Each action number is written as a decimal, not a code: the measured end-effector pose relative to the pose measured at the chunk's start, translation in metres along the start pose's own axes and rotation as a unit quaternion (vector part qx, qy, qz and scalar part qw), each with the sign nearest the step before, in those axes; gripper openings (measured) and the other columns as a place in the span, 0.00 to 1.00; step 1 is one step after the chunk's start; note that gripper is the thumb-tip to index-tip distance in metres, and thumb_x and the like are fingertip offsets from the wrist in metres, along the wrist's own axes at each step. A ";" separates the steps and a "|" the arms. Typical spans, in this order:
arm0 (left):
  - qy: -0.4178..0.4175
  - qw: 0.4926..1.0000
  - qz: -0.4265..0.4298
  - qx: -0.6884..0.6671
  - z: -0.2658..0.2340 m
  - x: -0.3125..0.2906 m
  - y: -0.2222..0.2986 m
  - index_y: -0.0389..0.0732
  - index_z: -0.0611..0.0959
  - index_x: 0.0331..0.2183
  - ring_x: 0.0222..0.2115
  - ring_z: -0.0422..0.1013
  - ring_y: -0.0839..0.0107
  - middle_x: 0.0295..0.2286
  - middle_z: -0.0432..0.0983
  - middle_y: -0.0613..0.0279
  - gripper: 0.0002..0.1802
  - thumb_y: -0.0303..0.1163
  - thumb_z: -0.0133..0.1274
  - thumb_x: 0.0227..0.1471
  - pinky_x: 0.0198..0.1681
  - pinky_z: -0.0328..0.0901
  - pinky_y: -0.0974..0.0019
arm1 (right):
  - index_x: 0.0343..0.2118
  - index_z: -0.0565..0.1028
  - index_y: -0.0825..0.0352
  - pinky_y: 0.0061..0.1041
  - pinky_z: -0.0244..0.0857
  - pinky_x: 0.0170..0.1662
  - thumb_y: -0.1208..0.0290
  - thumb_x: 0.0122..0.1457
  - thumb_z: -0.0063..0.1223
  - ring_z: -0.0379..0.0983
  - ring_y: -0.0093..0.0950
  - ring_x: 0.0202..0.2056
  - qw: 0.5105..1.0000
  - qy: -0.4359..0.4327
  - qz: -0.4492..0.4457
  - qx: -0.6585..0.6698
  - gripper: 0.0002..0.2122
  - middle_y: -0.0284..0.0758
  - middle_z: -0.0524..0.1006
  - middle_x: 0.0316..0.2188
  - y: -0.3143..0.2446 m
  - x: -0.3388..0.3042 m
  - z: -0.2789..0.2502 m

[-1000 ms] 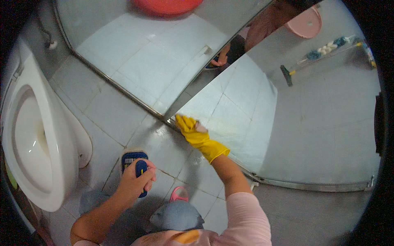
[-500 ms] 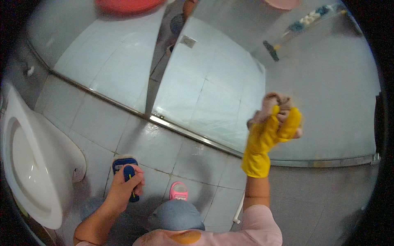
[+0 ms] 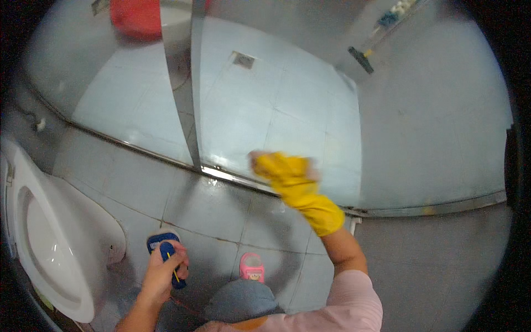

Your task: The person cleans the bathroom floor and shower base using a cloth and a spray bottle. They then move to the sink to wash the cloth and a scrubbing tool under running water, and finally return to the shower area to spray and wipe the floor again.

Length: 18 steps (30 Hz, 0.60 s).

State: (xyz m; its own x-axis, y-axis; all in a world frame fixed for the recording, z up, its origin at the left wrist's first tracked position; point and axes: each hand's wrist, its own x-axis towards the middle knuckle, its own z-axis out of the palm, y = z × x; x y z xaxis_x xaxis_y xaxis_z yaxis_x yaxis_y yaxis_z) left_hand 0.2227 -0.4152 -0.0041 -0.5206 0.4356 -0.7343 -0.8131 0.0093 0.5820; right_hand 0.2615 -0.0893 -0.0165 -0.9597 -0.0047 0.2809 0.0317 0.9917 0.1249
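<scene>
My left hand [image 3: 161, 271], bare, is wrapped round the handle of a dark blue scrub brush [image 3: 157, 239] with a pale edge, held low above the floor tiles. A yellow rubber glove [image 3: 310, 202] covers my right hand [image 3: 287, 171], which is closed on a brownish-pink cloth [image 3: 255, 161]. Most of the cloth is hidden by the glove, and motion blurs it. That hand is over the lower part of a glass shower panel [image 3: 276, 119], above its metal bottom rail [image 3: 238, 178]; whether the cloth touches the glass I cannot tell.
A white toilet [image 3: 91, 221] stands at the left. Another glass panel [image 3: 127, 110] stretches left of a vertical edge. A red basin-like object [image 3: 135, 19] and a floor drain [image 3: 243, 60] show through the glass. A dark squeegee-like head [image 3: 361, 60] is at upper right. My pink slipper [image 3: 252, 268] is below.
My gloved right hand has swept left and slightly down across the glass with the cloth. The left hand and brush sit a little lower. My view has shifted somewhat.
</scene>
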 end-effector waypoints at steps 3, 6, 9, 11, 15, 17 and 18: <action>-0.022 1.000 0.004 -0.004 -0.004 -0.001 -0.011 0.40 0.71 0.32 0.15 0.60 0.75 0.20 0.67 0.61 0.04 0.24 0.47 0.50 0.19 0.56 0.70 | 0.43 0.70 0.57 0.25 0.62 0.28 0.61 0.52 0.48 0.65 0.26 0.20 0.887 0.077 0.247 0.382 0.15 0.26 0.71 0.29 0.063 -0.021 -0.055; -0.035 0.999 0.005 0.007 0.006 0.000 -0.006 0.40 0.70 0.32 0.15 0.60 0.75 0.21 0.67 0.61 0.05 0.24 0.47 0.50 0.19 0.56 0.71 | 0.45 0.69 0.54 0.28 0.62 0.34 0.63 0.52 0.47 0.67 0.28 0.27 0.953 0.180 0.225 0.091 0.16 0.28 0.71 0.34 0.087 -0.056 -0.028; -0.054 0.998 -0.010 0.007 0.014 0.001 0.000 0.40 0.70 0.33 0.15 0.59 0.76 0.21 0.67 0.61 0.04 0.24 0.46 0.51 0.19 0.56 0.70 | 0.48 0.68 0.50 0.32 0.62 0.39 0.64 0.52 0.46 0.69 0.30 0.34 0.984 0.130 0.114 -0.049 0.17 0.29 0.71 0.39 0.049 -0.067 0.047; -0.045 0.999 -0.012 0.028 0.016 0.000 0.001 0.40 0.70 0.33 0.15 0.59 0.76 0.20 0.66 0.62 0.04 0.24 0.46 0.51 0.19 0.56 0.71 | 0.49 0.67 0.48 0.34 0.62 0.43 0.65 0.52 0.46 0.70 0.31 0.39 0.996 0.072 0.055 0.018 0.19 0.30 0.71 0.43 0.014 -0.063 0.098; 0.008 0.999 0.015 0.044 0.017 -0.003 -0.001 0.40 0.70 0.33 0.14 0.58 0.76 0.20 0.66 0.62 0.04 0.25 0.46 0.52 0.18 0.55 0.71 | 0.48 0.66 0.58 0.30 0.62 0.37 0.58 0.56 0.39 0.70 0.32 0.35 0.974 0.000 0.080 0.211 0.18 0.32 0.73 0.37 -0.007 -0.057 0.133; 0.013 0.999 0.018 0.041 0.015 -0.004 -0.002 0.40 0.70 0.33 0.14 0.58 0.76 0.20 0.66 0.62 0.04 0.25 0.46 0.52 0.18 0.55 0.71 | 0.48 0.66 0.61 0.29 0.62 0.35 0.56 0.57 0.39 0.69 0.31 0.33 0.952 0.051 0.115 0.278 0.19 0.32 0.73 0.34 0.001 -0.063 0.140; 0.014 0.999 0.019 0.040 0.014 -0.005 -0.003 0.40 0.70 0.33 0.14 0.58 0.76 0.20 0.66 0.62 0.04 0.25 0.46 0.52 0.18 0.56 0.71 | 0.47 0.66 0.61 0.29 0.62 0.36 0.57 0.57 0.40 0.69 0.31 0.33 0.937 0.071 0.167 0.300 0.18 0.32 0.73 0.34 0.005 -0.073 0.140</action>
State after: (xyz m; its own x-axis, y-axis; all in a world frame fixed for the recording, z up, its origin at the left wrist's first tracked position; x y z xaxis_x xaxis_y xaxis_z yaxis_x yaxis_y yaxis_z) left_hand 0.2313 -0.4043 0.0026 -0.5586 0.4115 -0.7202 -0.7701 0.0653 0.6346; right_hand 0.2924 -0.0654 -0.1697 -0.8759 0.3440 0.3384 0.1200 0.8345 -0.5377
